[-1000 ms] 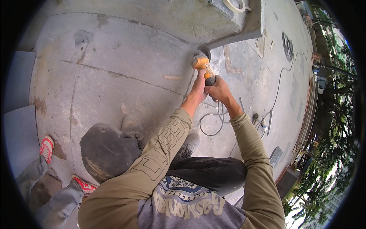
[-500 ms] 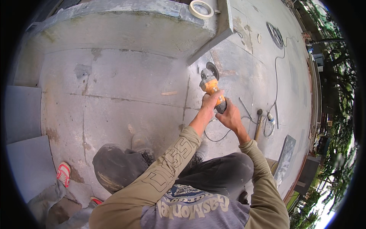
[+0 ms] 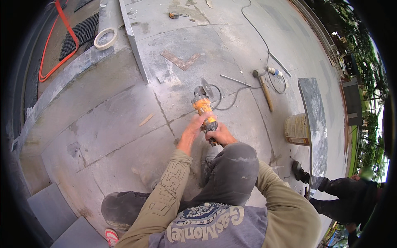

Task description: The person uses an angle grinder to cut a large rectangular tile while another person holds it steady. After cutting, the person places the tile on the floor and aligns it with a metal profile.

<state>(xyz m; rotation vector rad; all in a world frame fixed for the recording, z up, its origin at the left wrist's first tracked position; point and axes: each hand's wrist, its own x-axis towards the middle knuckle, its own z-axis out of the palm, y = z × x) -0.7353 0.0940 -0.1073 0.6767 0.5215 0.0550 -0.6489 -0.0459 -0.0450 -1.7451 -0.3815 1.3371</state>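
An orange and grey angle grinder point(image 3: 202, 103) with its disc guard at the upper end is held low over the concrete floor, near the middle of the picture. My left hand point(image 3: 196, 124) is closed on its orange body, and my right hand point(image 3: 218, 134) grips the dark rear end, just in front of my bent right knee. A grey cord loops on the floor beside the tool. Above it, a rust-coloured L-shaped piece or mark point(image 3: 182, 64) lies on the floor, and a short wooden strip point(image 3: 147, 119) lies to the left.
A concrete ledge point(image 3: 82, 78) carries a tape roll point(image 3: 105, 46). On the right are a hammer point(image 3: 267, 94), metal bars point(image 3: 280, 64), a bucket point(image 3: 294, 131) and a long slab point(image 3: 310, 103). A co-worker's legs point(image 3: 339, 190) are at the lower right, another's shoe point(image 3: 111, 236) lower left.
The view has turned toward the right and the grinder has come away from the ledge corner, still in both hands. My right knee is higher, and a co-worker has appeared at right.
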